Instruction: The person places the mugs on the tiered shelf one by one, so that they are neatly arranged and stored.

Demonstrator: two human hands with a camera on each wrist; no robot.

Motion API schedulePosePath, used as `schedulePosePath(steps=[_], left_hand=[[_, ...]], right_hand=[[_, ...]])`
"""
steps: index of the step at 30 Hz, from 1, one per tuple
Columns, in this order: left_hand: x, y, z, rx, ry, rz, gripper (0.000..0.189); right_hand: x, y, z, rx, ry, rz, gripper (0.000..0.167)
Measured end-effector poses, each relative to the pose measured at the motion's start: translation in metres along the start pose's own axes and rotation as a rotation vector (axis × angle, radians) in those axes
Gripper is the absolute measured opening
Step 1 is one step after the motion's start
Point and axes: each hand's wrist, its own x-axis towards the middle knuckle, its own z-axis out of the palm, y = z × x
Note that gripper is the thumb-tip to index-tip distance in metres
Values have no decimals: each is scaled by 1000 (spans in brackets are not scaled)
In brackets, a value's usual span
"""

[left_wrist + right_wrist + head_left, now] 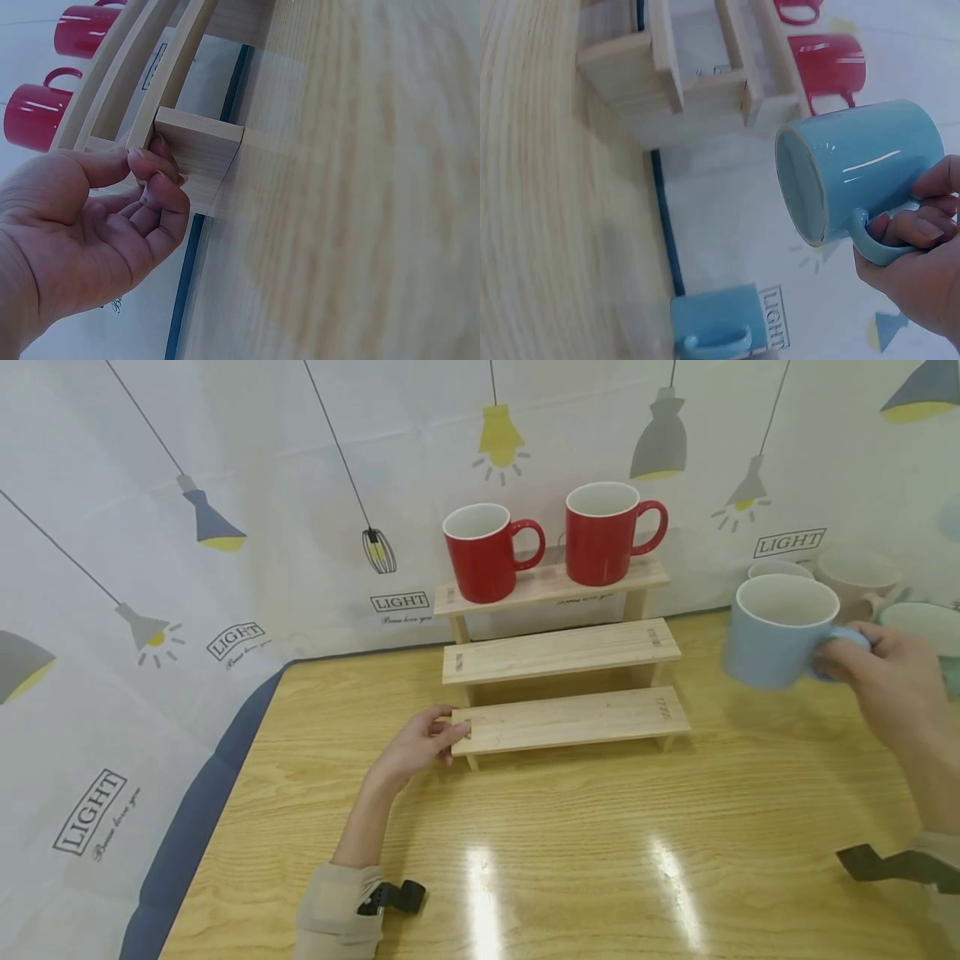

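Observation:
My right hand (pixel 896 681) grips a light blue mug (pixel 780 631) by its handle, holding it above the table to the right of a three-step wooden rack (pixel 570 722). In the right wrist view the blue mug (pixel 862 169) shows its base, and fingers pass through the handle. My left hand (pixel 420 745) pinches the left end of the rack's lowest board, thumb on top. The left wrist view shows that pinch at the board's end (pixel 161 97). Two red mugs, one on the left (pixel 487 556) and one on the right (pixel 603 539), stand on the top board, handles to the right.
At the back right, partly hidden behind the held mug and right hand, stand another blue mug (pixel 718 319), a beige mug (pixel 855 572) and a pale green mug (pixel 918 618). A lamp-printed cloth (pixel 315 485) hangs behind and left of the wooden table (pixel 570 860).

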Motion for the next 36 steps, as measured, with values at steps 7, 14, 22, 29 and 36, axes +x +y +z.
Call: schedulePosePath(steps=[7,14,22,29,36], left_hand=[[0,1,-1,-8,-3,-1,65],[-1,2,0,-6,-5,2,65],[0,1,1,-13,-7,-1,68],[0,1,1,-12,-9,2,66],[-1,0,-1,-15,-11,10,67]], right_hand=[[-4,-26,22,94,-40,-63,43],[-1,-36,50,131,-70,-129,41],[5,-47,82,179,-147,-152,35],[7,-54,106,215,-209,-161,32],[10,-60,129,217,-212,-156,32]])
